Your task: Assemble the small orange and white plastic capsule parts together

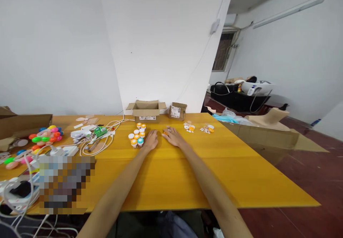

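My left hand [151, 140] rests on the yellow table [166, 181], just right of a cluster of small bottles [136, 136] with orange, white and teal caps. Its fingers lie close together, and whatever is under them is hidden. To its right, my right hand [173, 136] lies with fingers spread over small orange and white pieces [164, 132]. No grip on them shows. Farther right are two small piles, one of white and orange parts [189, 128] and another of similar parts [207, 128].
An open cardboard box [147, 111] and a smaller box [178, 112] stand at the back edge. Cables [107, 141], a green packet [100, 131], colourful balloon-like pieces [45, 136] and a power strip [64, 150] crowd the left. A large carton [268, 138] stands beyond the right edge.
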Demonstrator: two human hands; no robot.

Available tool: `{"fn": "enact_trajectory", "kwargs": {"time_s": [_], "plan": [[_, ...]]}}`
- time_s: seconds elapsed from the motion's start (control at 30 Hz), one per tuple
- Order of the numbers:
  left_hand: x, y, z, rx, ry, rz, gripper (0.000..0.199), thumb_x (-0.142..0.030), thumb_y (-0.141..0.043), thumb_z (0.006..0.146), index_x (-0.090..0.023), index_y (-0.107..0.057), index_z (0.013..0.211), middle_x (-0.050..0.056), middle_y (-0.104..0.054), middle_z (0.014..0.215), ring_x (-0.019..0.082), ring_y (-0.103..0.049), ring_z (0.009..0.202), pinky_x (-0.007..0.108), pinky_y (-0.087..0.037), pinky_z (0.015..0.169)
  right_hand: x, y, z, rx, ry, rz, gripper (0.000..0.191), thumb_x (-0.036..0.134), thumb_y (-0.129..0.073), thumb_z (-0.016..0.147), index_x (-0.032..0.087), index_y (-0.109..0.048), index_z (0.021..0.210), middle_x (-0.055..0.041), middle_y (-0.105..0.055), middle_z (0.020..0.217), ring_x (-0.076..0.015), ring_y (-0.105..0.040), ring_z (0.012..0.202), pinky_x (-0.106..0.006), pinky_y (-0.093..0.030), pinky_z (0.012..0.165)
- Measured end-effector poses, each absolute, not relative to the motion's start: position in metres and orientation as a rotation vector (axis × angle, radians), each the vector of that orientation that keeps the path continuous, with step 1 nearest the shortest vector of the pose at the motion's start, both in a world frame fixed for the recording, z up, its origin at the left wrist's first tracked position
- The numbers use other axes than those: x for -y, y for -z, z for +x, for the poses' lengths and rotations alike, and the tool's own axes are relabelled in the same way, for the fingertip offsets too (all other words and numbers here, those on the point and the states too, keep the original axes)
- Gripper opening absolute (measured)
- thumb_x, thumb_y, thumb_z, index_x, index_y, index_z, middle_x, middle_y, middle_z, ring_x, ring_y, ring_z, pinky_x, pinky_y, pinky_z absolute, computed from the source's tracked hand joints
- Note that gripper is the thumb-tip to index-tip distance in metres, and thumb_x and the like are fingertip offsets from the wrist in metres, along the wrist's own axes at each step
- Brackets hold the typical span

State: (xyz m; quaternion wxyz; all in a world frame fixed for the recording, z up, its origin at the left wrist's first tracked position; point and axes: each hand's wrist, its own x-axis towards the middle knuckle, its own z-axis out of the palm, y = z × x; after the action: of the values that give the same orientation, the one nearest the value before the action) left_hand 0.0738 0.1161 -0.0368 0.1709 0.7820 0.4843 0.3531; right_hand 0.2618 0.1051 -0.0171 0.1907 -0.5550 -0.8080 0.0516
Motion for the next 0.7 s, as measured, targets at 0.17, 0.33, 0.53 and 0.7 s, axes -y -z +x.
{"fn": "enact_trajectory", "kwargs": {"time_s": [0.17, 0.33, 0.53, 0.7], "plan": [[-0.100, 0.027, 0.071, -1.256, -1.114, 1.963, 0.036, -0.015, -0.048, 0.087, -0.021, -0.065, 0.118, 0.009, -0.066, 0.129, 0.025, -0.057, 0.126, 0.041, -0.041, 0.110, -0.079, 0.025, 0.245, 2.342, -0.155, -1.406, 0.046, 0.053, -0.038, 0.099, 0.026, -0.056, 0.132, -0.0117, -0.050, 0.142, -0.0261, -0.045, 0.133, -0.045, -0.034, 0.111], [-0.074, 0.019, 0.071, -1.172, -1.127, 1.880, 0.033, -0.021, -0.052, 0.089, -0.022, -0.066, 0.119, 0.007, -0.067, 0.128, 0.022, -0.060, 0.122, 0.038, -0.043, 0.109, -0.055, 0.029, 0.224, 2.426, -0.130, -1.279, 0.049, 0.051, -0.041, 0.098, 0.020, -0.055, 0.132, -0.0158, -0.054, 0.135, -0.0278, -0.050, 0.127, -0.045, -0.038, 0.109], [-0.046, 0.021, 0.065, -1.168, -1.174, 1.913, 0.026, -0.022, -0.059, 0.084, -0.020, -0.070, 0.108, 0.007, -0.072, 0.115, 0.022, -0.065, 0.110, 0.038, -0.048, 0.104, -0.033, 0.037, 0.213, 2.458, -0.147, -1.168, 0.048, 0.050, -0.043, 0.097, 0.019, -0.056, 0.131, -0.0159, -0.056, 0.131, -0.0287, -0.051, 0.125, -0.045, -0.039, 0.109], [-0.034, 0.025, 0.055, -1.106, -1.184, 1.935, 0.029, -0.023, -0.059, 0.085, -0.020, -0.069, 0.111, 0.005, -0.073, 0.108, 0.021, -0.066, 0.102, 0.036, -0.051, 0.099, -0.023, 0.039, 0.214, 2.470, -0.174, -1.100, 0.045, 0.050, -0.042, 0.097, 0.021, -0.058, 0.128, -0.0147, -0.055, 0.133, -0.0282, -0.050, 0.127, -0.046, -0.038, 0.110]]}}
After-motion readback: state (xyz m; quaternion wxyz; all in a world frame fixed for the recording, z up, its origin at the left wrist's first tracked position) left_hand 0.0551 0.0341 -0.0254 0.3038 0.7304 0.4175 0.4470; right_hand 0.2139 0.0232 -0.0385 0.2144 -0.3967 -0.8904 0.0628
